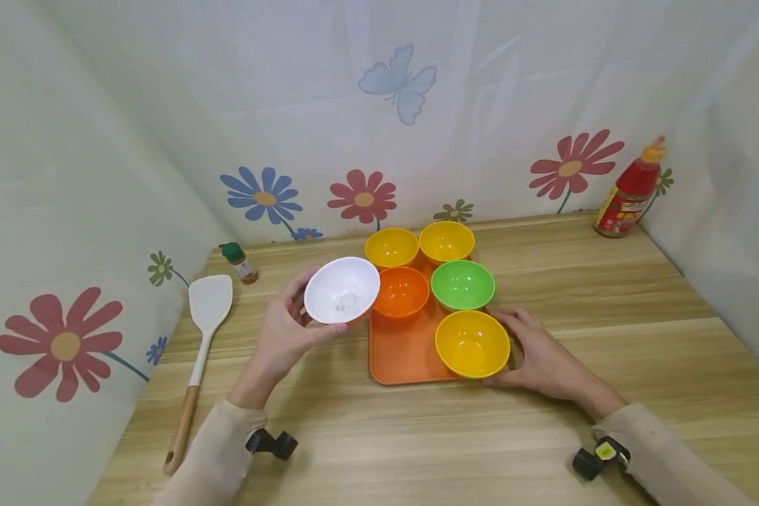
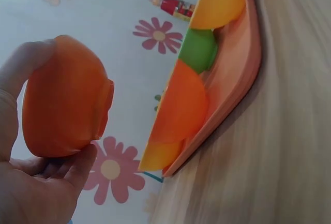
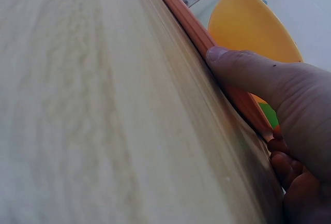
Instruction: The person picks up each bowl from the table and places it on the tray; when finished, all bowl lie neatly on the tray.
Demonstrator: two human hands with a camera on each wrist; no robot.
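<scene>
My left hand holds up a bowl, white inside and orange outside, tilted toward me; thumb and fingers grip its sides in the left wrist view. Below and to the right lies an orange tray. My right hand grips its near right corner, the thumb against the front edge. Beside that hand a yellow bowl sits on the tray. Behind it stand a green bowl and an orange bowl, with two more yellow bowls, one left and one right, at the back.
A white spatula with a wooden handle lies at the left. Near the back left stands a small green-capped jar. A red sauce bottle is in the far right corner. Flowered curtain encloses the wooden table.
</scene>
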